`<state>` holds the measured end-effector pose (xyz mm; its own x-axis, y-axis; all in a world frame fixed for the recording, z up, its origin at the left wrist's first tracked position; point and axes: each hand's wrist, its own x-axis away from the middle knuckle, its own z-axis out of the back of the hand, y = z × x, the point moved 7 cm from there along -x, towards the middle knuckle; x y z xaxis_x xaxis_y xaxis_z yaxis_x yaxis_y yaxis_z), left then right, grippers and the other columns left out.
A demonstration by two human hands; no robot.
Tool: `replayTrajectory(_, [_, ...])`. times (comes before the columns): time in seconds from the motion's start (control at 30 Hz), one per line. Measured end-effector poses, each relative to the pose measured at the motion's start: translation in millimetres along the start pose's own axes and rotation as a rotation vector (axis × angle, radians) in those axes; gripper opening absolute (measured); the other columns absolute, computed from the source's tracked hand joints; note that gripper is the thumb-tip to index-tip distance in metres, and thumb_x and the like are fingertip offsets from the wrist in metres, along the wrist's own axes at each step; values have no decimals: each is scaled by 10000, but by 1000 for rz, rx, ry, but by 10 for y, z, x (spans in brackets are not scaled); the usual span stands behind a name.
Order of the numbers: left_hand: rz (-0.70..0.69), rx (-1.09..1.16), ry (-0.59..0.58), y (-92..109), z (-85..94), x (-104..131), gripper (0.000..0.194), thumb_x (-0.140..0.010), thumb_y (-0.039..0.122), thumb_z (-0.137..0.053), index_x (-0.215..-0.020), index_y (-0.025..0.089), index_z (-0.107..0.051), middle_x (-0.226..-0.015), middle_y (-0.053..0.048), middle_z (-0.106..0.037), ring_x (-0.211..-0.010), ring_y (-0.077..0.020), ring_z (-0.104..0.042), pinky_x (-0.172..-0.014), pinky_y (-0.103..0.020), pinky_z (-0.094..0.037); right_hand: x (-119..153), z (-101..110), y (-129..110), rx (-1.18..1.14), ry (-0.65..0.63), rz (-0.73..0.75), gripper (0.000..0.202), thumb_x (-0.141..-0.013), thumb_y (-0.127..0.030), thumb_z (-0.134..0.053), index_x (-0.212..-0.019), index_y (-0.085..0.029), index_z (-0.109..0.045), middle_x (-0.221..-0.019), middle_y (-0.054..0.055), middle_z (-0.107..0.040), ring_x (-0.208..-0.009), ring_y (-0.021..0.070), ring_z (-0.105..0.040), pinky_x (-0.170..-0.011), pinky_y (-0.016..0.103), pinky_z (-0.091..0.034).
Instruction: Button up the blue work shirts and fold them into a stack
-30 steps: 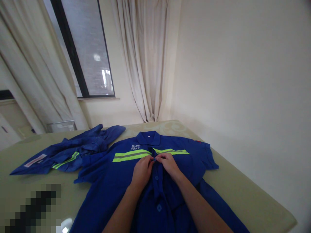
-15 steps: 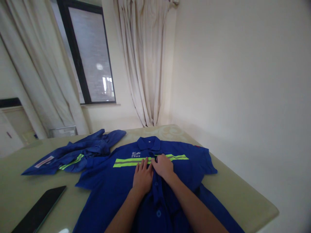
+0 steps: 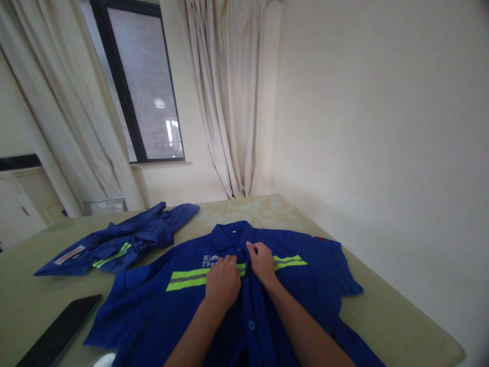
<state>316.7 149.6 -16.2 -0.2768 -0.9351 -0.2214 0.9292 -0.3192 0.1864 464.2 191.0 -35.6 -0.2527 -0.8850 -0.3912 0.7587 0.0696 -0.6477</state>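
A blue short-sleeved work shirt [image 3: 183, 311] lies spread face up, its collar pointing away from me, with a yellow-green reflective band across the chest. My left hand [image 3: 223, 280] has its fingers curled on the chest by the white logo, beside the button placket. On the other side of the placket, my right hand [image 3: 262, 262] pinches the shirt's front edge just below the collar. A button shows near the collar between the hands, and another [image 3: 251, 325] lower down.
A second blue garment [image 3: 145, 239] with a reflective stripe lies crumpled at the left. A black flat device [image 3: 61, 329] rests at the near left, and a white object [image 3: 105, 360] peeks out by the shirt. The table [image 3: 405, 316] meets the wall on the right.
The shirt has come nearer to me and its sleeves look more spread. My right hand has moved up the placket toward the collar. My left fingers, outstretched before, are now curled.
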Motion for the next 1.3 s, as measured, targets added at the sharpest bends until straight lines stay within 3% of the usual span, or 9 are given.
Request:
replayTrajectory(0.07, [50,4,8,-37,-34,-205,323,-983,172,-408,-1127,156,-696,-1048,-146,-726,-989,-296,-690,-832,-402,-495,-21,-10,31,-54,21,4,517,-1031,-484,-424,-596,-228,-537,-650,14,-622,-629,170,-588,-608,278,-361])
replayTrajectory(0.17, [79,20,25,-87,-153,-379,324,-1014,227,-412,-1221,184,-657,-1090,-135,-717,-1009,-289,-693,-830,-389,-478,-19,-23,31,-118,17,-2,524,-1023,-504,-436,-583,-233,-523,-636,13,-618,-620,175,-586,-605,286,-359])
replayTrajectory(0.37, [79,91,39,-214,-267,-410,189,-987,232,-506,-1111,271,-644,-1058,-27,-688,-932,-206,-694,-696,-287,-419,76,-1,-142,37,-52,17,213,-887,-370,-694,-747,-219,-639,-881,26,-669,-756,183,-635,-642,274,-384])
replayTrajectory(0.5, [94,131,66,-225,-236,-413,119,-983,261,-525,-1020,286,-635,-992,7,-677,-835,-190,-682,-634,-278,-374,105,24,-195,146,-69,27,147,-928,-325,-650,-819,-226,-644,-884,4,-638,-738,164,-620,-614,268,-341])
replayTrajectory(0.7, [49,209,152,-125,-168,-393,129,-996,220,-459,-985,241,-585,-1004,-33,-662,-959,-218,-648,-761,-303,-419,61,54,-180,148,-92,44,368,-1011,-357,-541,-679,-209,-600,-793,10,-624,-716,153,-610,-633,267,-340])
replayTrajectory(0.87, [8,324,190,-181,-184,-415,107,-979,187,-471,-948,235,-562,-974,-31,-671,-959,-199,-644,-815,-287,-440,86,117,-176,206,-50,23,85,-897,-293,-686,-882,-214,-658,-955,28,-657,-766,180,-631,-632,275,-359])
replayTrajectory(1.03, [12,441,183,-297,-251,-453,90,-975,202,-485,-947,233,-565,-870,1,-699,-800,-164,-675,-690,-253,-435,66,79,-140,79,-40,60,50,-862,-263,-680,-825,-229,-673,-939,30,-669,-763,187,-632,-663,282,-392])
replayTrajectory(1.2, [-48,451,199,-195,-196,-408,99,-910,155,-534,-898,240,-583,-838,-1,-675,-784,-177,-643,-675,-260,-402,-42,111,39,-234,97,-4,331,-892,-453,-621,-665,-212,-603,-697,15,-609,-665,188,-564,-658,297,-392])
replayTrajectory(1.3, [-90,443,219,-117,-144,-377,116,-894,141,-534,-866,242,-584,-830,-8,-654,-796,-193,-626,-710,-282,-408,-90,110,109,-441,104,-45,446,-906,-548,-567,-611,-215,-541,-600,-23,-527,-607,163,-494,-612,287,-362])
